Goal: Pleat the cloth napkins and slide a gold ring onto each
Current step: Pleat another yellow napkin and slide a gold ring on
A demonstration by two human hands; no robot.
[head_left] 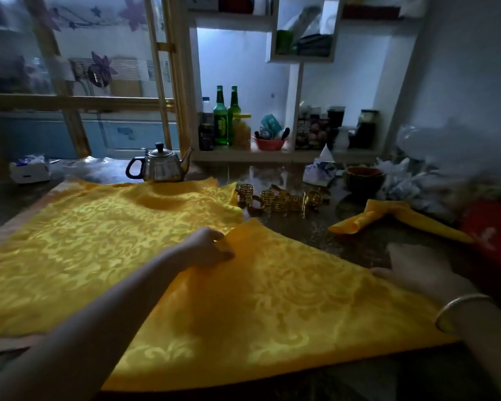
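The left hand [209,247] is pinching the far corner of the top napkin [272,308], its fingers curling over the cloth's edge. The right hand [417,277] is touching the napkin's right corner. It is blurred, so I cannot tell whether it is gripping or lying flat. The napkin is lying spread on the surface [359,250], overlapping another spread cloth [99,233] to its left. Beyond the napkin's far corner, gold rings [281,199] are sitting clustered. A folded napkin [359,221] is lying beyond its right edge, and a teapot [161,166] is standing farther back on its left.
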